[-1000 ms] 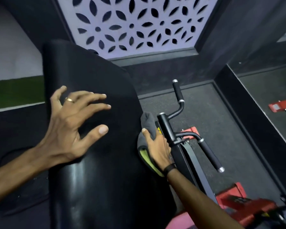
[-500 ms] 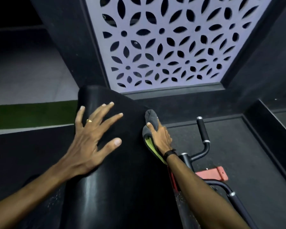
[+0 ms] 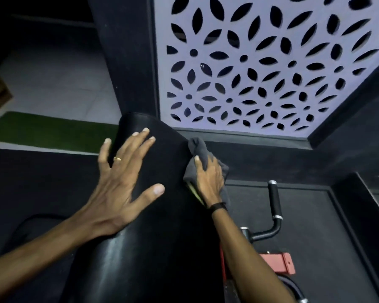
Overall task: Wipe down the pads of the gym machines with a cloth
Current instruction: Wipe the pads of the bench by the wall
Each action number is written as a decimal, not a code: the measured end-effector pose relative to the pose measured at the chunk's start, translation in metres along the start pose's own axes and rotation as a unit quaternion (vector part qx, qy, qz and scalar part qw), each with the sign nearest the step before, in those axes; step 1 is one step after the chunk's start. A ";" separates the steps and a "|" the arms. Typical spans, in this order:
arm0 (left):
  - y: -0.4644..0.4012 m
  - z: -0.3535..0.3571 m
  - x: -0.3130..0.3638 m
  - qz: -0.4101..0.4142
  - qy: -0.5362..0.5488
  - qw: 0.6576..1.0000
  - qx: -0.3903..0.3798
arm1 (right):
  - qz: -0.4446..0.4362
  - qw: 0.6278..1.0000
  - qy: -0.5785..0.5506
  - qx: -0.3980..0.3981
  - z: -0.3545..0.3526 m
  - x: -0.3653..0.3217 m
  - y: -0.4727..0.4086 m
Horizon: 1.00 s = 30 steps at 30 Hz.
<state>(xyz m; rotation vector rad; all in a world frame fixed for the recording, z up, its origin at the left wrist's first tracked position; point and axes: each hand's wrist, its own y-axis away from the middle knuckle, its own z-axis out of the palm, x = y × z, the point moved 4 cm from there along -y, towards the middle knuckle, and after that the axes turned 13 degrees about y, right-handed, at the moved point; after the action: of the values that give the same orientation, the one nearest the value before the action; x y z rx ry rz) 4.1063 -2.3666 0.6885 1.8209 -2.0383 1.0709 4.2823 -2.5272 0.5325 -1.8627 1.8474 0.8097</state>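
Left hand (image 3: pixel 120 189) lay flat, fingers spread, on the black pad (image 3: pixel 153 248). Right hand (image 3: pixel 209 179) clutched the grey cloth (image 3: pixel 198 149) against the pad's right edge.

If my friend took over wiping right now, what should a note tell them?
Left hand: open, fingers spread, flat on the tall black padded back pad, steadying it.
Right hand: grips the bunched grey cloth with a yellow-green underside, pressed on the pad's right edge near the top.
Done: cannot tell how much is wiped.
Left: finish this edge and the top, then the other pads. Black handlebar sits close on the right.
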 end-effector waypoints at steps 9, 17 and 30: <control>0.000 -0.004 0.003 -0.013 0.036 0.999 0.032 | 0.019 0.997 0.018 -0.074 -0.010 -0.039 -0.074; -0.001 -0.004 0.002 -0.014 0.040 0.998 0.046 | -0.183 0.979 0.022 -0.083 -0.008 -0.154 -0.063; 0.002 -0.012 -0.005 -0.028 0.058 0.986 0.155 | -0.325 0.898 0.294 -0.031 0.014 -0.283 -0.009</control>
<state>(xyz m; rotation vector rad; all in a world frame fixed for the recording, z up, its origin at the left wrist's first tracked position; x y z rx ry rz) 4.1021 -2.3551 0.6935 1.8890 -1.8264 1.5088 4.3000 -2.3016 0.7034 -2.7403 1.2896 0.0624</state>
